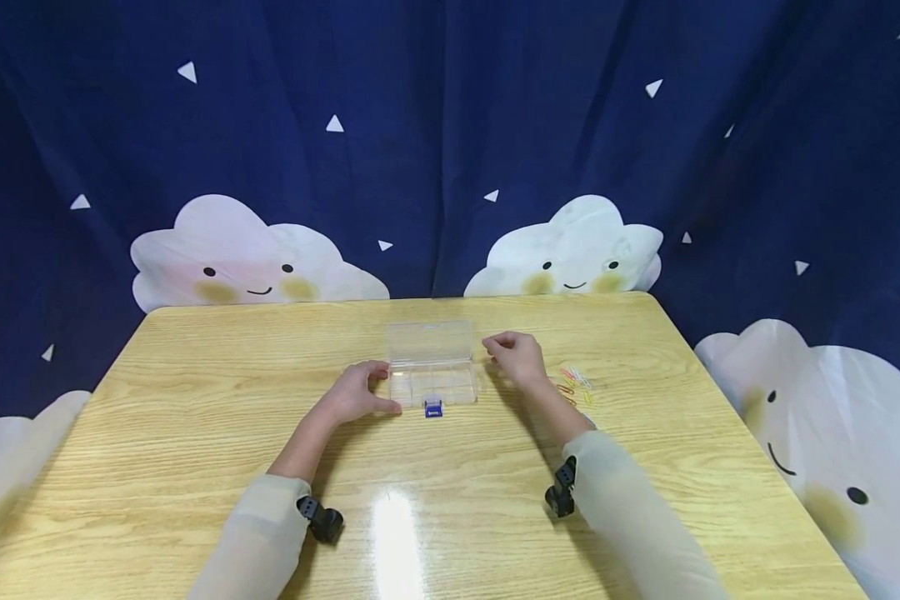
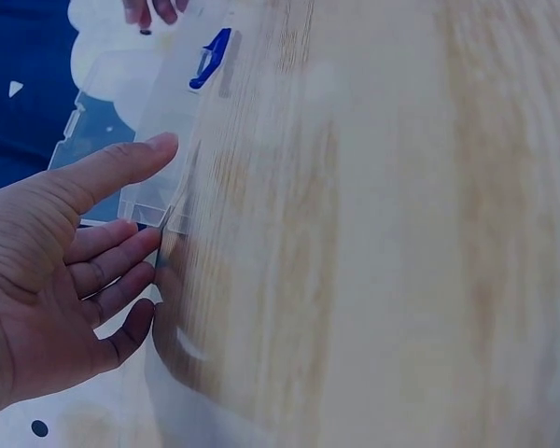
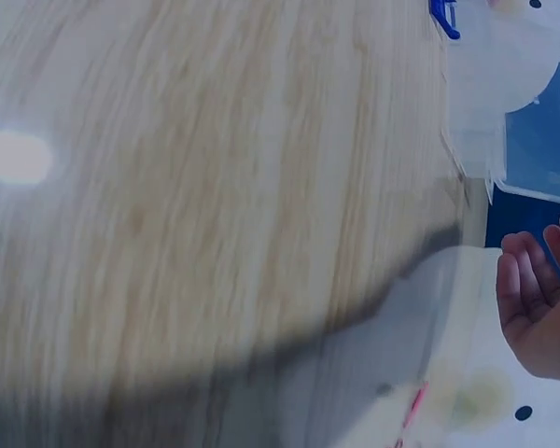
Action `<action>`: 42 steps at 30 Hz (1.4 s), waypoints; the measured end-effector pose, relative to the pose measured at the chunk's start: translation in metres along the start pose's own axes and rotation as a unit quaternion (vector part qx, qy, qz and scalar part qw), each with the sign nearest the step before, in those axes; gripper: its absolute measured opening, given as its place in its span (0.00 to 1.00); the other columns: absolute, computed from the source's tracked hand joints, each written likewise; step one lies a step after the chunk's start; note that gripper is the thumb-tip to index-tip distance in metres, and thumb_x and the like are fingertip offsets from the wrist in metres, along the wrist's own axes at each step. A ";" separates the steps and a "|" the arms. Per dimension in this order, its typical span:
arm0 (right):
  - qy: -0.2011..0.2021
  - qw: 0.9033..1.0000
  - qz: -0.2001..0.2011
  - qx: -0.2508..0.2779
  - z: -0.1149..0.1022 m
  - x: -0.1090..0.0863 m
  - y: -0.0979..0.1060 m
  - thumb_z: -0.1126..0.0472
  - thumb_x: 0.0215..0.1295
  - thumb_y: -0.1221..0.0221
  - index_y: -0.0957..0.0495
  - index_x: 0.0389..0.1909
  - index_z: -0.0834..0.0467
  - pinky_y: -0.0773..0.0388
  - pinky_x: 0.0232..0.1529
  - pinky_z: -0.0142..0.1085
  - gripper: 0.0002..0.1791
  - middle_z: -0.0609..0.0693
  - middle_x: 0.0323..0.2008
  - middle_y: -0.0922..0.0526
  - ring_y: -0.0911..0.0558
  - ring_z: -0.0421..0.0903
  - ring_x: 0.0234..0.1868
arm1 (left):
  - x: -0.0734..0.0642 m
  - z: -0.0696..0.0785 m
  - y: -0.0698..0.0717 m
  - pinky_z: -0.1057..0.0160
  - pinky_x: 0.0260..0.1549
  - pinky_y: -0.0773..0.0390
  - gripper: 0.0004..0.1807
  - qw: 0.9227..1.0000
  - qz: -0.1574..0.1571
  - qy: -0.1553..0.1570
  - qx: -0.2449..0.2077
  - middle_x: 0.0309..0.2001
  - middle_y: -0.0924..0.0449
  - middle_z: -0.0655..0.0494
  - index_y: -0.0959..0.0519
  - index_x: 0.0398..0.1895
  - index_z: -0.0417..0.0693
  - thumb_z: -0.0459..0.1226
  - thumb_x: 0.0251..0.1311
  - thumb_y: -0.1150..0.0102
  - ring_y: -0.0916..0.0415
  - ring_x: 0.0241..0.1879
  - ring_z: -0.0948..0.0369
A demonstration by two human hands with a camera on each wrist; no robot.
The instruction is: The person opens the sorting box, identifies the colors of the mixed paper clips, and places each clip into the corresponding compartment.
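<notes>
A clear plastic compartment box (image 1: 450, 385) stands on the table, its transparent lid (image 1: 429, 342) raised at the back. A blue latch (image 1: 433, 408) sits at its front edge. My left hand (image 1: 356, 392) grips the box's left end, thumb at the front corner and fingers toward the back. Beyond the box's right end, my right hand (image 1: 519, 358) is raised with its fingertips drawn together beside the lid; I cannot tell whether something small is between them. Several colored paper clips (image 1: 567, 389) lie on the table to the right, partly hidden by the right forearm.
The wood-grain table (image 1: 195, 400) reaches back to a dark blue curtain (image 1: 450, 150) printed with clouds and triangles. A black wrist camera (image 1: 322, 521) is worn on the left sleeve, and another wrist camera (image 1: 561, 490) on the right. Light glares off the tabletop near the front.
</notes>
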State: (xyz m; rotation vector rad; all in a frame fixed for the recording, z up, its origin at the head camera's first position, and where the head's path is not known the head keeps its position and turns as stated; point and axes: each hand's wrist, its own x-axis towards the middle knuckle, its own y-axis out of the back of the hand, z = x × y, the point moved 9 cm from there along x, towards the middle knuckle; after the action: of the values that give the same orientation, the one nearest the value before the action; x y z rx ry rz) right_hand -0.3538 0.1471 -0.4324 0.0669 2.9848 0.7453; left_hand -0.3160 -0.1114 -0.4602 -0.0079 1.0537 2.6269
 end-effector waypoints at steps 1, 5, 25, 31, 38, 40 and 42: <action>0.005 1.000 -0.002 -0.005 -0.001 -0.001 0.003 0.55 0.65 0.43 0.19 0.43 0.64 0.19 0.37 0.39 0.16 0.62 0.41 0.17 0.17 0.57 0.41 | 0.000 0.000 0.000 0.48 0.63 0.37 0.43 1.000 0.002 0.000 0.003 0.56 0.25 0.40 0.35 0.63 0.34 0.42 0.43 0.26 0.34 0.61 0.44; 0.019 1.000 -0.008 -0.022 -0.001 -0.003 0.015 0.54 0.66 0.45 0.20 0.45 0.64 0.19 0.37 0.40 0.17 0.63 0.42 0.18 0.17 0.57 0.42 | 0.001 0.000 0.001 0.48 0.64 0.37 0.44 1.000 0.007 -0.002 0.008 0.56 0.25 0.41 0.34 0.62 0.35 0.42 0.41 0.25 0.34 0.61 0.45; -0.015 1.000 -0.012 -0.021 0.025 -0.010 0.062 0.51 0.68 0.47 0.23 0.51 0.64 0.18 0.39 0.48 0.21 0.65 0.47 0.22 0.21 0.60 0.46 | 0.001 -0.004 -0.001 0.47 0.64 0.38 0.44 1.000 0.005 0.005 0.001 0.56 0.25 0.43 0.34 0.63 0.37 0.43 0.42 0.26 0.35 0.62 0.45; -0.003 0.997 0.002 -0.073 0.029 -0.012 0.074 0.51 0.68 0.48 0.22 0.49 0.63 0.21 0.41 0.39 0.20 0.63 0.47 0.20 0.19 0.57 0.45 | 0.001 -0.003 -0.002 0.47 0.64 0.38 0.43 1.000 0.003 0.005 -0.002 0.56 0.25 0.43 0.34 0.63 0.36 0.43 0.43 0.26 0.35 0.62 0.45; -0.011 0.997 0.012 -0.079 0.037 -0.011 0.087 0.52 0.68 0.47 0.22 0.48 0.65 0.21 0.34 0.34 0.20 0.65 0.44 0.19 0.18 0.57 0.41 | 0.002 -0.004 -0.002 0.47 0.64 0.38 0.43 1.000 0.003 0.008 -0.003 0.56 0.25 0.43 0.34 0.63 0.36 0.42 0.42 0.26 0.35 0.62 0.45; -0.018 0.997 0.011 -0.069 0.040 -0.011 0.091 0.52 0.67 0.47 0.22 0.49 0.66 0.19 0.36 0.38 0.21 0.65 0.44 0.20 0.18 0.57 0.40 | 0.002 -0.004 -0.001 0.48 0.64 0.38 0.43 1.000 0.005 0.008 -0.005 0.56 0.25 0.43 0.34 0.63 0.36 0.42 0.42 0.26 0.35 0.62 0.46; -0.022 0.997 0.016 -0.068 0.042 -0.011 0.095 0.52 0.67 0.47 0.22 0.48 0.66 0.19 0.37 0.40 0.21 0.66 0.44 0.20 0.18 0.57 0.40 | 0.002 -0.004 -0.001 0.48 0.64 0.38 0.43 1.000 0.008 0.006 -0.003 0.55 0.25 0.43 0.34 0.62 0.36 0.42 0.42 0.25 0.34 0.61 0.46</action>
State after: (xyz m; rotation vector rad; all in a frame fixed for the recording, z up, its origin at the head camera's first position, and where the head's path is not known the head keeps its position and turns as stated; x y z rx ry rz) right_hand -0.3372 0.2500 -0.4243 0.1224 2.8897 0.9349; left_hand -0.3182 -0.1127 -0.4637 -0.0154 1.0546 2.6467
